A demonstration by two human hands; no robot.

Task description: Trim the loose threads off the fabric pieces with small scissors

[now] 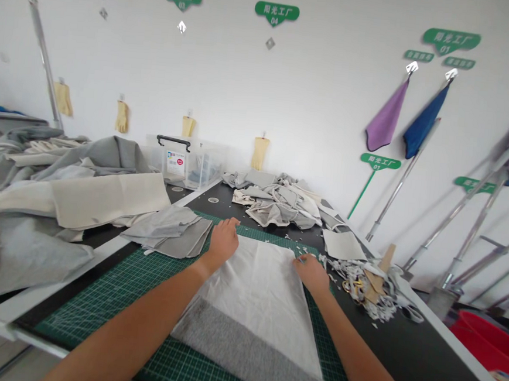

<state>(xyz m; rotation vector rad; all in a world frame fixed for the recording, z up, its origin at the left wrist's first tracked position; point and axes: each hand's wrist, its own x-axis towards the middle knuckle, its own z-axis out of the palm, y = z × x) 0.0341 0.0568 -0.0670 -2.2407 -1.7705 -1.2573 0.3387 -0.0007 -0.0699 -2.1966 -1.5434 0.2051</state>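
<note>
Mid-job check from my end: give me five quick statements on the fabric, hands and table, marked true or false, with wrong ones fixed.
1. The left hand is at the white fabric's far left corner. True.
2. The white fabric lies on a wooden board. False: it lies on a green gridded cutting mat.
3. The right hand is by the near edge. False: it is at the far right corner.
4. A gray band crosses the fabric's near end. True.
5. The tub at lower right is blue. False: it is red.
</note>
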